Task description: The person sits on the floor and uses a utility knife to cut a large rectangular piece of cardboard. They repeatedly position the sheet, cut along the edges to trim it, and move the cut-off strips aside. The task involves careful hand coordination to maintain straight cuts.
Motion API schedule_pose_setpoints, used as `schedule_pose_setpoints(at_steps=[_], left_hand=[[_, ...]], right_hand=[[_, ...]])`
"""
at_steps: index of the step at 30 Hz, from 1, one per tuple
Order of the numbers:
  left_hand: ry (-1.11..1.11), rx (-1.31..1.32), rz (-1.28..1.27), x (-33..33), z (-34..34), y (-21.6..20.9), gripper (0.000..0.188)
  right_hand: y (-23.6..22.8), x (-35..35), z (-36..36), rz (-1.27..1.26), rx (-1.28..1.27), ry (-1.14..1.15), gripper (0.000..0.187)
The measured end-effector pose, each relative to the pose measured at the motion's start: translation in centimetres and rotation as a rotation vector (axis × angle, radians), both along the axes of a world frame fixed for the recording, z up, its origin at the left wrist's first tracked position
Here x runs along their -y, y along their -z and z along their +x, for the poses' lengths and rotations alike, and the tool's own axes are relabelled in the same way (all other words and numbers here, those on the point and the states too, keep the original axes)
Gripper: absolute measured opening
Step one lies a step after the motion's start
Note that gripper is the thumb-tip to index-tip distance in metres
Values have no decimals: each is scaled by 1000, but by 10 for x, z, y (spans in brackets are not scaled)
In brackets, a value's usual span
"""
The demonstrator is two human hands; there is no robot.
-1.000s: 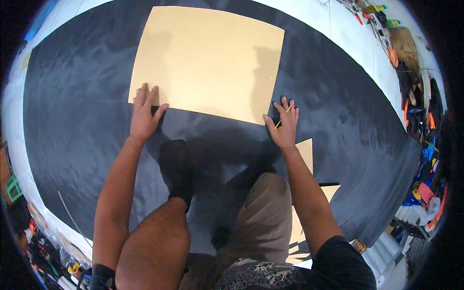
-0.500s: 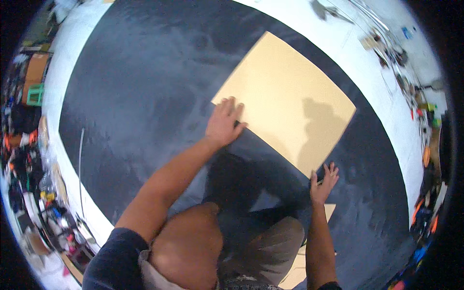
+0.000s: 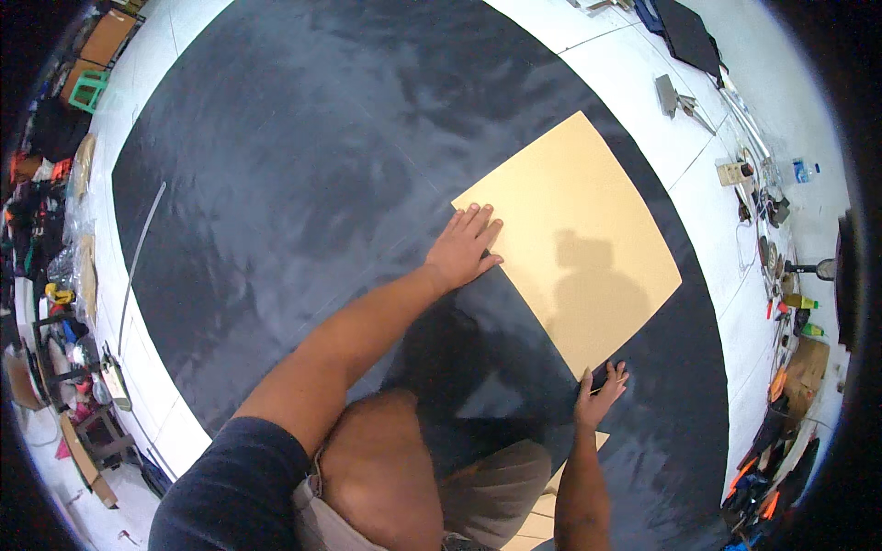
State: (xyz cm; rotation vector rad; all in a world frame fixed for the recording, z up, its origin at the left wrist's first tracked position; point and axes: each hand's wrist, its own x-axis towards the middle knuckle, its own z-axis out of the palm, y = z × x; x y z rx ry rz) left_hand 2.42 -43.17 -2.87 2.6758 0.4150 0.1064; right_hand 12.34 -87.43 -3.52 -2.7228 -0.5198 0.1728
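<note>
A square tan sheet, like card or board, lies flat on a large black sheet of material. My left hand presses on the tan sheet's left corner, fingers spread over its edge. At the near corner is my right hand, thumb at the corner and fingers apart beside it. A small thin pale thing shows between its thumb and fingers, too small to name. Beneath my right forearm, more tan pieces show in part; my arm and knee cover the rest. A head-shaped shadow falls across the tan sheet.
A thin grey strip lies over the black material's left edge. White floor tiles surround it. Boxes, a green plastic stool and clutter line the left. Tools, a bottle and cables lie along the right wall.
The view has shifted, so the tan sheet appears lower and turned somewhat. Both hands stay at the same two corners of it.
</note>
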Motion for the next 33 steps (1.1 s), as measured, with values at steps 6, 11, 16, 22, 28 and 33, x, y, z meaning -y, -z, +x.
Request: schedule_pose_setpoints(at_steps=[6, 11, 16, 22, 28, 33], left_hand=[[-27, -17, 1, 1, -2, -5, 71], [-16, -17, -31, -2, -2, -1, 74], [-10, 4, -4, -2, -4, 7, 74], [-11, -7, -44, -2, 0, 5, 73], [-13, 5, -56, -4, -4, 3, 72], [-6, 15, -73, -9, 0, -3, 69]], right_hand=[[2, -1, 1, -12, -21, 0, 61], [3, 1, 2, 16, -15, -4, 61], [2, 1, 3, -13, -40, -7, 62], [-1, 1, 2, -20, -34, -2, 61], [-3, -2, -2, -13, -44, 6, 60], [2, -6, -1, 36, 13, -38, 59]])
